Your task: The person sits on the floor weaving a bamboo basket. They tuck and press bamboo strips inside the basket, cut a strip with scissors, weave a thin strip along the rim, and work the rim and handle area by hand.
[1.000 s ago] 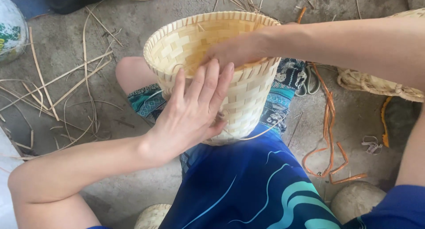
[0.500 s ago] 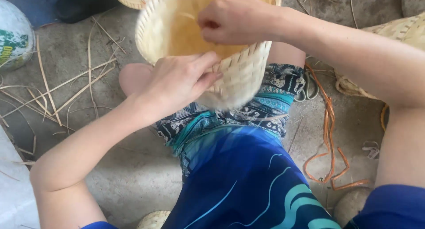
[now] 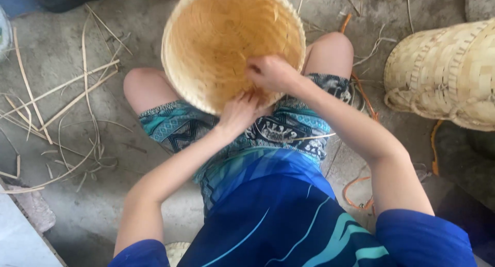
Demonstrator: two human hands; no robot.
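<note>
Tilting mouth-up toward the camera, woven basket (image 3: 227, 40) has both hands (image 3: 238, 112) (image 3: 270, 73) grasping its near rim.

The person wears a dark blue short-sleeved shirt (image 3: 268, 225) with curved teal stripes, and patterned shorts (image 3: 180, 125) in teal, black and white zigzags. Forearms, knees and both hands are bare.

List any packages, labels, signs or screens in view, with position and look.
No labels, signs or screens show.
Possible package: a pale rounded thing, cut off at the far left edge; too little shows to tell.
Otherwise only the round woven basket at the hands and another woven basket at right.
</note>
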